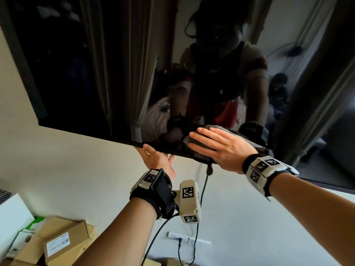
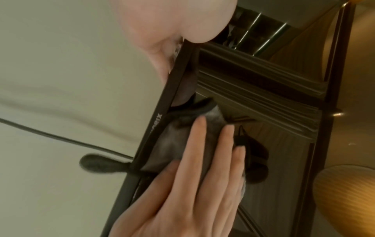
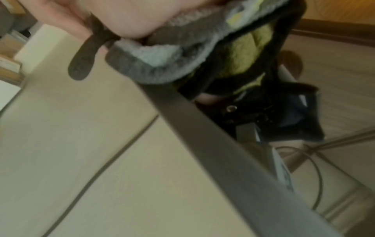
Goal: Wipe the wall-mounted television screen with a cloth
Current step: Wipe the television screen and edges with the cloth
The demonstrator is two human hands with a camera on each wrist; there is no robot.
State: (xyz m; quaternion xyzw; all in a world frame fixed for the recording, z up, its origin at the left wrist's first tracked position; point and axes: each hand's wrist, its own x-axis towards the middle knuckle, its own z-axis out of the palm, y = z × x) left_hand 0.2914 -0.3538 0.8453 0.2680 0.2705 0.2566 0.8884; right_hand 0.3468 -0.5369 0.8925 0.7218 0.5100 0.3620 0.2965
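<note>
The black wall-mounted television (image 1: 96, 64) fills the upper head view, its dark screen mirroring the room. My right hand (image 1: 203, 139) lies flat with straight fingers and presses a grey cloth (image 1: 230, 131) against the screen just above the bottom edge. Left of it, my left hand (image 1: 155, 158) grips the television's bottom edge, thumb in front and fingers behind. The left wrist view shows the right hand (image 2: 194, 168) spread on the cloth (image 2: 174, 144) beside the bezel (image 2: 174, 89). Bunched cloth (image 3: 142, 69) hangs over the edge (image 3: 202, 121) in the right wrist view.
A black cable (image 1: 203, 189) hangs from under the television down to a wall socket strip (image 1: 178, 237). Cardboard boxes (image 1: 63, 240) are stacked at the lower left, next to a white unit (image 1: 11, 208). Pale wall (image 1: 76, 169) surrounds the set.
</note>
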